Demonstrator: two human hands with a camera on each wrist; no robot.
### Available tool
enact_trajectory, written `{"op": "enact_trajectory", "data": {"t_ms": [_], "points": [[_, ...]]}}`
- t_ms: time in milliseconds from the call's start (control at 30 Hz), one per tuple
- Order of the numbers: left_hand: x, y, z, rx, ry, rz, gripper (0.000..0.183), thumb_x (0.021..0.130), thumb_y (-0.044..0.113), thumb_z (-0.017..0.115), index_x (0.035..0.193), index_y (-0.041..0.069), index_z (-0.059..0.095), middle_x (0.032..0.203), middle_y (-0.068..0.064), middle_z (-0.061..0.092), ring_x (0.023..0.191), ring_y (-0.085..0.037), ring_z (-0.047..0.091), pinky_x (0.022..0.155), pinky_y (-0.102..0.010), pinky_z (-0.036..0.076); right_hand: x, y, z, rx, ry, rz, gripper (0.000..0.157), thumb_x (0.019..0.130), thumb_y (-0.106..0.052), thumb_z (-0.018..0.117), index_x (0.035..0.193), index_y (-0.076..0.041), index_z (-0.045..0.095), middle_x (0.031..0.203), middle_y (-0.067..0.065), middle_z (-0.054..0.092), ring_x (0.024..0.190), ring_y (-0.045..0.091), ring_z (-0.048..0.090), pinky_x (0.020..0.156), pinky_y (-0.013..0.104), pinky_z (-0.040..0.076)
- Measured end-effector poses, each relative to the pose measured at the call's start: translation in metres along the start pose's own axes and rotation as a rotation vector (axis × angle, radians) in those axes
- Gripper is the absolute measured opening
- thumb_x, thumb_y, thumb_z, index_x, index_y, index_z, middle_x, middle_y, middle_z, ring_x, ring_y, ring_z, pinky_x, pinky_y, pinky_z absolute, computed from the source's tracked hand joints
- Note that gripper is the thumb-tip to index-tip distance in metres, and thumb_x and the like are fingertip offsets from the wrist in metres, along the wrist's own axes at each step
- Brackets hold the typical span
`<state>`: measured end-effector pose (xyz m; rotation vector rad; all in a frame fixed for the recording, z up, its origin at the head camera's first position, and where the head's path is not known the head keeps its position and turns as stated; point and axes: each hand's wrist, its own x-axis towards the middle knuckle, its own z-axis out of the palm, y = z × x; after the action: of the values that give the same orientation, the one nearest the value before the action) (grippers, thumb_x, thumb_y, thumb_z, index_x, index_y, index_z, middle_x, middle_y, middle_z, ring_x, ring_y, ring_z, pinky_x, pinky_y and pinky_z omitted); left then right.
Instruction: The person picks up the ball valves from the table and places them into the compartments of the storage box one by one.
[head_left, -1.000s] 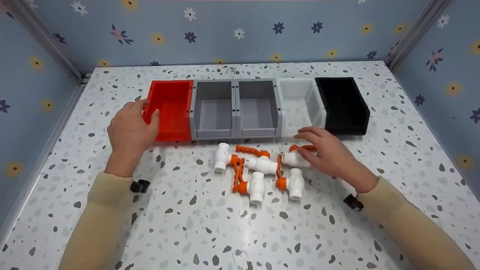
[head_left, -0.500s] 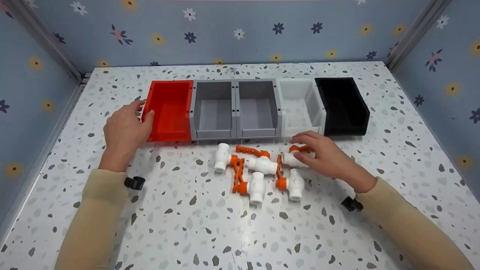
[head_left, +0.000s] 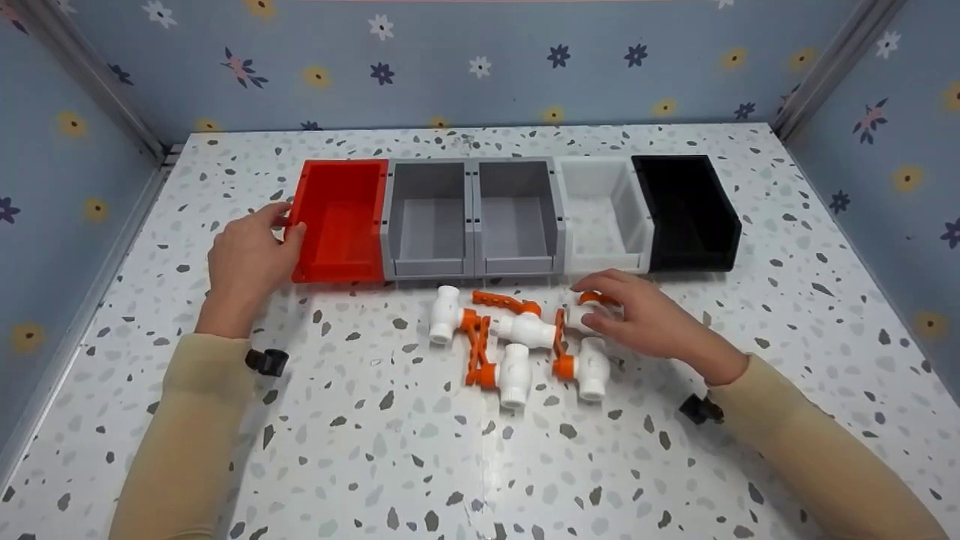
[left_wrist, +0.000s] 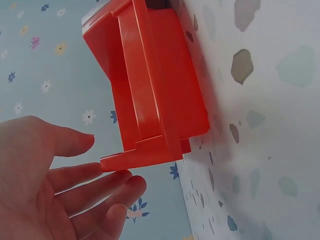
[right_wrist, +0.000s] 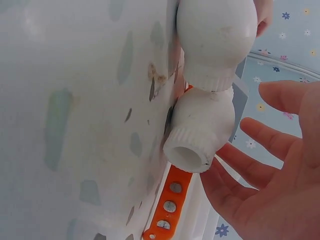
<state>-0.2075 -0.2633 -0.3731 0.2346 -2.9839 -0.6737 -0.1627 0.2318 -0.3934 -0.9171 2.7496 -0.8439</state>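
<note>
Both hands (head_left: 253, 251) (head_left: 651, 315) well apart, fingers (right_wrist: 250, 167) loosely bent (thumbs (left_wrist: 70, 142) held separate).

Free room nearside of valves (head_left: 527, 331), bin row (head_left: 473, 247) blocking behind

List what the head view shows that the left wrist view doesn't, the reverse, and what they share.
Only the head view: five white valves with orange handles, the right hand and the sleeves.

Only the left wrist view: the palm side of the left hand.

Both: the left hand itself, the red bin, the speckled tabletop and the flowered wall.
</note>
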Motion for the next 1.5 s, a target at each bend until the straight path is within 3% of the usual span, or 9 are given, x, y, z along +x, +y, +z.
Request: {"op": "enact_trajectory", "data": {"t_ms": [567, 900, 1300, 1500], "points": [[0.004, -0.002, 0.000, -0.067, -0.041, -0.043, 0.053, 0.103, 0.030, 0.050, 0.152, 0.011, 0.043, 0.139, -0.022, 0.054, 0.115, -0.041, 0.054, 0.094, -0.052, 0.049, 0.005, -0.003, -0.001, 0.002, -0.052, 0.021, 0.040, 0.095, -0.023, 0.069, 0.131, -0.007, 0.064, 0.141, 0.008, 0.054, 0.129, 0.030, 0.049, 0.104, 0.050, 0.040], [0.005, -0.003, -0.004, -0.075, -0.042, -0.002, 0.052, 0.101, 0.027, 0.055, 0.150, 0.012, 0.046, 0.135, -0.023, 0.057, 0.114, -0.043, 0.054, 0.088, -0.051, 0.049, 0.011, 0.000, 0.000, -0.037, -0.042, -0.002, 0.036, 0.089, -0.017, 0.076, 0.122, -0.003, 0.069, 0.135, 0.014, 0.057, 0.129, 0.035, 0.048, 0.105, 0.051, 0.038], [0.004, -0.007, -0.006, -0.095, -0.121, -0.015, 0.055, 0.102, 0.030, 0.055, 0.153, 0.017, 0.039, 0.142, -0.022, 0.052, 0.116, -0.041, 0.051, 0.088, -0.050, 0.046, 0.010, 0.002, 0.005, -0.046, -0.049, 0.097, 0.040, 0.085, -0.021, 0.080, 0.119, -0.003, 0.071, 0.133, 0.015, 0.059, 0.125, 0.036, 0.051, 0.104, 0.050, 0.039], [0.004, -0.006, -0.006, -0.097, -0.141, -0.036, 0.056, 0.102, 0.032, 0.056, 0.153, 0.017, 0.038, 0.141, -0.022, 0.052, 0.108, -0.037, 0.052, 0.078, -0.043, 0.044, 0.010, 0.002, 0.006, -0.033, -0.058, 0.137, 0.040, 0.084, -0.023, 0.081, 0.118, -0.004, 0.071, 0.131, 0.015, 0.060, 0.120, 0.033, 0.055, 0.100, 0.049, 0.043]]}}
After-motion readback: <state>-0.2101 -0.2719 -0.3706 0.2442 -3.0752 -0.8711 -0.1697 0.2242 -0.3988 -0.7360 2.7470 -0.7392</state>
